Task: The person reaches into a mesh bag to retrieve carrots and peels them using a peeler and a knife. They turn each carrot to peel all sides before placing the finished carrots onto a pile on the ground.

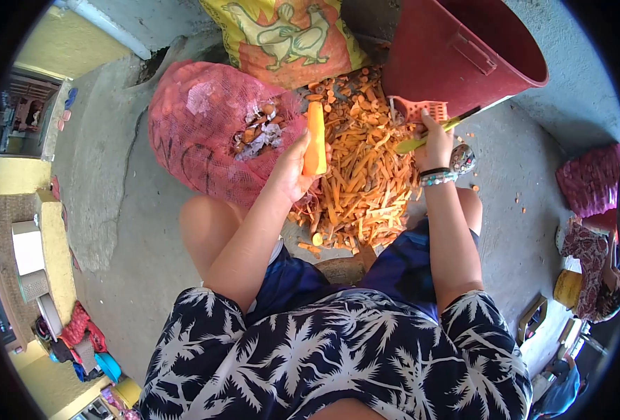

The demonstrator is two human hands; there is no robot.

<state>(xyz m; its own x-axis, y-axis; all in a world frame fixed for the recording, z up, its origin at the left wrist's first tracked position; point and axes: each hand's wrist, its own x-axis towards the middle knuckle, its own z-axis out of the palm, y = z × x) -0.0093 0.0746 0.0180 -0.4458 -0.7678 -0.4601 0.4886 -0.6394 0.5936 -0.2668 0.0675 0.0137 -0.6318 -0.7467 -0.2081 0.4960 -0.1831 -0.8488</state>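
Observation:
My left hand (295,166) is wrapped round a peeled orange carrot (315,140), held upright beside the red mesh sack (205,133). In my right hand (436,145) are an orange peeler-like tool (420,110) and a knife with a yellow-green handle (413,145); the fingers are closed on them. Between and beyond both hands spreads a heap of orange peelings and pieces (362,185). Through a gap in the mesh sack, darker unpeeled pieces and whitish scraps show.
A large red bucket (429,59) leans at the upper right, next to a yellow and orange sack (282,45) with printed birds. Purple mesh sacks (590,178) lie at the far right. A person in blue (560,392) is at the lower right.

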